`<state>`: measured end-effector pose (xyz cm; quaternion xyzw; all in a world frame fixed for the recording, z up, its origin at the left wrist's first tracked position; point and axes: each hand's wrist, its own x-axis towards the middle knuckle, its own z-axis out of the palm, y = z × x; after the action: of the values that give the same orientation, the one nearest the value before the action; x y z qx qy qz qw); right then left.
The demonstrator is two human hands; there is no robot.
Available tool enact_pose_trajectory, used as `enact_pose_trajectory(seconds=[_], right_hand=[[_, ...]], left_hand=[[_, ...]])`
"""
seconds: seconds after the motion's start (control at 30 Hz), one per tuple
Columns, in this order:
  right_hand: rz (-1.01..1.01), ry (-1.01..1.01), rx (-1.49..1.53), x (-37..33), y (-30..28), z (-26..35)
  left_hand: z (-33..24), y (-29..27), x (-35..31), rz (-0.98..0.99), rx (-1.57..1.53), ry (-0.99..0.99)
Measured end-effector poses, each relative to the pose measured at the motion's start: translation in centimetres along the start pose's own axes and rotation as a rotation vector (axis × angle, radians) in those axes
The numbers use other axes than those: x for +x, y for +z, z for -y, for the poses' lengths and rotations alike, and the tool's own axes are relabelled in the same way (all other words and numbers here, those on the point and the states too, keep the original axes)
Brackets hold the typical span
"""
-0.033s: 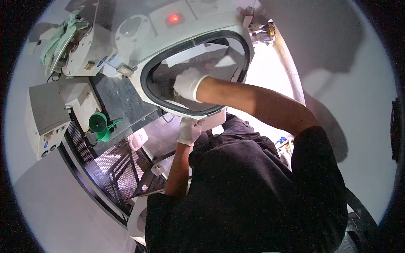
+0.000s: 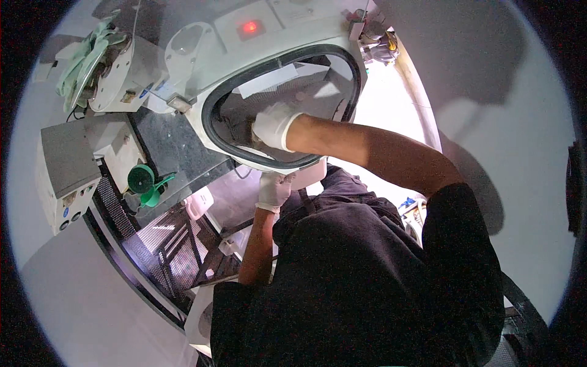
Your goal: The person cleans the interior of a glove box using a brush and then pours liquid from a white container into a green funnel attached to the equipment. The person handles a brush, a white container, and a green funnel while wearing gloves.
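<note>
A white machine (image 2: 238, 52) has a rounded window-like opening with a thick black rubber rim (image 2: 211, 119). My right hand (image 2: 276, 125), in a white glove, reaches across that rim over the dark inner area. Its fingers are curled and slightly blurred. A small brownish thing (image 2: 254, 130) shows at its fingertips, too little of it to name. Below the rim, my left hand (image 2: 274, 191), also white-gloved, is up against the machine's lower front edge. Its fingers look bent, with their tips partly hidden, so what they grip cannot be made out.
A red light (image 2: 249, 27) glows on the machine's top. To the left are a dark worktop (image 2: 177, 144), a grey-white box (image 2: 70, 165), a green cup-shaped thing (image 2: 142, 178) and a pale green cloth (image 2: 92, 58). A pinkish-white container (image 2: 199, 202) stands lower down. A grey wall (image 2: 483, 67) rises on the right.
My right hand's fingers have shifted slightly within the rim and look more blurred. My left hand stays at the lower edge. The whole view has moved very slightly.
</note>
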<state>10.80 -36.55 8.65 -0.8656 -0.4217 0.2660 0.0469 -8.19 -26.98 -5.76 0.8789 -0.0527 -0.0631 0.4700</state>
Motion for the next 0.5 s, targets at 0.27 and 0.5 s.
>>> enact_pose_trajectory(seconds=[0.27, 0.5], right_hand=[[0.195, 0.058, -0.152, -3.3, -2.8, -1.5], [0.077, 0.115, -0.097, -7.9, -10.4, -2.0]], left_hand=[[-0.1, 0.2, 0.4, -0.008, -0.043, -0.03], [0.3, 0.9, 0.3, -0.001, -0.052, -0.009]])
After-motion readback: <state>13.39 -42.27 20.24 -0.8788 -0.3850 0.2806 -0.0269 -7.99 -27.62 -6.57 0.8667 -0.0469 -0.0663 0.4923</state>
